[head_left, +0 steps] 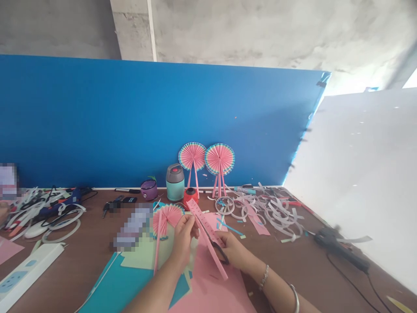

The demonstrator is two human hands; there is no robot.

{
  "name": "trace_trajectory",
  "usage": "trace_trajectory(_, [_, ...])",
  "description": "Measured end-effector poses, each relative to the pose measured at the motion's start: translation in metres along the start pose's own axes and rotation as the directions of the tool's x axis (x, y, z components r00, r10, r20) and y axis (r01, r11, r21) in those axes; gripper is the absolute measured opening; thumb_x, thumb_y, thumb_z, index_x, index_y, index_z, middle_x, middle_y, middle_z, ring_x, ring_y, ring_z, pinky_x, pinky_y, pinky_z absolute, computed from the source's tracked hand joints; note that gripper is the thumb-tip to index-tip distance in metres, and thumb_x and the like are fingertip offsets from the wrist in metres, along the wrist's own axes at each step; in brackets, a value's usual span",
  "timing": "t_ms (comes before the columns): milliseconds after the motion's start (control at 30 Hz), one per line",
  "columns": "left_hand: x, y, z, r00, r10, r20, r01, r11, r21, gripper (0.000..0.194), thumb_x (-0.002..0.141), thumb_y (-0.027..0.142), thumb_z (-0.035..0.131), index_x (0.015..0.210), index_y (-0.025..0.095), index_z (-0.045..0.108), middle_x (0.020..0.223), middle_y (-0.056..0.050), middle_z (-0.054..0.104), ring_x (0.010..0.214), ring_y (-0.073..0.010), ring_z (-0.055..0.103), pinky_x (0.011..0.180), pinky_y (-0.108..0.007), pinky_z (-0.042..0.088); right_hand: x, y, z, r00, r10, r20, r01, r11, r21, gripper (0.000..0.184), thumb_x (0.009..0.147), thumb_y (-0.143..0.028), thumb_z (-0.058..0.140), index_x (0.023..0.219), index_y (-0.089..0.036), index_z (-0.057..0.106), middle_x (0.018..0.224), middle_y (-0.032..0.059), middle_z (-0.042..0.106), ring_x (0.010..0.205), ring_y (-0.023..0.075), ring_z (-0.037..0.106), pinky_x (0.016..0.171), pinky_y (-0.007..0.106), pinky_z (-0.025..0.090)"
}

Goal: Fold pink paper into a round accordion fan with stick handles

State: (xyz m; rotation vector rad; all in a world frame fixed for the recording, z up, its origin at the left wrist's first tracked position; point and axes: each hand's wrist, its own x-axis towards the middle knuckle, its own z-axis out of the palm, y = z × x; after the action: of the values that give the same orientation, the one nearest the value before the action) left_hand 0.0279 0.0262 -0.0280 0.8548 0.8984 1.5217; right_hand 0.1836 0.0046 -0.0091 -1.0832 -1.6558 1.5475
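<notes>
My left hand [184, 232] pinches a pink paper strip [193, 208] with small dark marks along it. Black-handled scissors [223, 254] are in my right hand [233, 250]; their blades lie lengthwise along the strip, which looks split into two lengths toward me. Under both hands is a pink sheet [216, 293], overlapping a pale green sheet [138, 254] and a teal sheet [114, 278]. Just left of my left hand lies a partly spread pleated pink paper fan [167, 216] with a pink stick [158, 248].
Two round pleated fans [193, 155] lean against the blue partition [130, 117]. A teal jar [175, 188], a purple pot [149, 190] and a red container [190, 196] stand before it. Curled white strips [280, 217], a glue gun [340, 250] and a power strip [29, 278] occupy the sides.
</notes>
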Motion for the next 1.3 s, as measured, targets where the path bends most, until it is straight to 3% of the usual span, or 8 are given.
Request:
trace_trajectory(633, [0.003, -0.006, -0.003, 1.000, -0.014, 0.027, 0.015, 0.999, -0.047, 0.028, 0.069, 0.037, 0.069, 0.066, 0.018, 0.049, 0.054, 0.007, 0.046, 0.050, -0.0065, 0.043, 0.052, -0.019, 0.036, 0.000, 0.005, 0.002, 0.994, 0.078, -0.071, -0.085, 0.991, -0.104, 0.011, 0.065, -0.020, 0.057, 0.066, -0.018, 0.047, 0.051, -0.0086, 0.034, 0.042, 0.0055, 0.031, 0.037, 0.017, 0.026])
trace_trajectory(833, [0.000, -0.007, -0.001, 0.994, -0.030, 0.101, 0.034, 0.999, -0.035, 0.026, 0.071, 0.035, 0.067, 0.064, 0.018, 0.049, 0.053, 0.007, 0.045, 0.048, -0.0059, 0.041, 0.050, -0.019, 0.033, 0.002, 0.005, 0.001, 0.997, -0.032, -0.066, 0.026, 0.995, -0.092, 0.014, 0.066, -0.022, 0.060, 0.065, -0.017, 0.047, 0.056, -0.0067, 0.036, 0.051, 0.0062, 0.031, 0.044, 0.018, 0.028])
trace_trajectory(1300, [-0.001, -0.011, -0.002, 0.989, -0.050, 0.142, 0.055, 0.998, -0.034, 0.024, 0.075, 0.033, 0.063, 0.066, 0.018, 0.047, 0.054, 0.007, 0.044, 0.049, -0.0057, 0.039, 0.051, -0.019, 0.032, 0.002, 0.002, 0.000, 0.999, -0.038, -0.035, 0.036, 0.998, -0.059, 0.008, 0.060, -0.018, 0.050, 0.065, -0.017, 0.044, 0.057, -0.0072, 0.035, 0.050, 0.0055, 0.028, 0.044, 0.018, 0.025])
